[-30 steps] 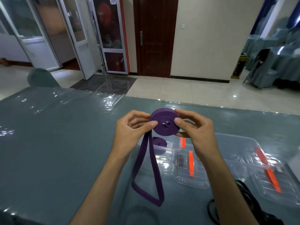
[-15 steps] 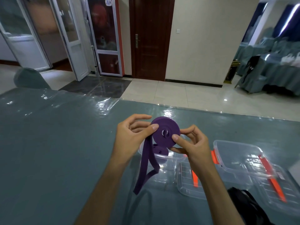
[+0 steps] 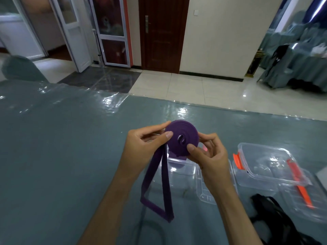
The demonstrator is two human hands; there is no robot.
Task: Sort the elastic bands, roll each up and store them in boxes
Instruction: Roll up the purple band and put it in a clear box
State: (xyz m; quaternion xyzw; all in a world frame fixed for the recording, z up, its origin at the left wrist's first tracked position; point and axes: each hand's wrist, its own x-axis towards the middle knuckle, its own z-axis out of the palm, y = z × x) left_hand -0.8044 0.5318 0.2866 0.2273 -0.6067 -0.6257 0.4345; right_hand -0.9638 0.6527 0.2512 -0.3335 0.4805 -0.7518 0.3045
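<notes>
Both hands hold a purple elastic band (image 3: 181, 137) up over the grey-green table (image 3: 62, 147), most of it wound into a flat roll facing the camera. Left hand (image 3: 144, 145) pinches the roll's left edge, thumb on the front, fingers curled behind. Right hand (image 3: 208, 154) grips the lower right edge, thumb pressed on the front face, fingers curled at the back. The unrolled tail hangs down from the roll as a loop, its bottom end near the table, maybe just touching, hard to tell. Under the roll sits a clear box (image 3: 178, 167) with something purple inside, partly hidden. Second clear box (image 3: 265, 163) with orange clips to the right, lids beside them. Black band (image 3: 276, 218) lies at lower right
</notes>
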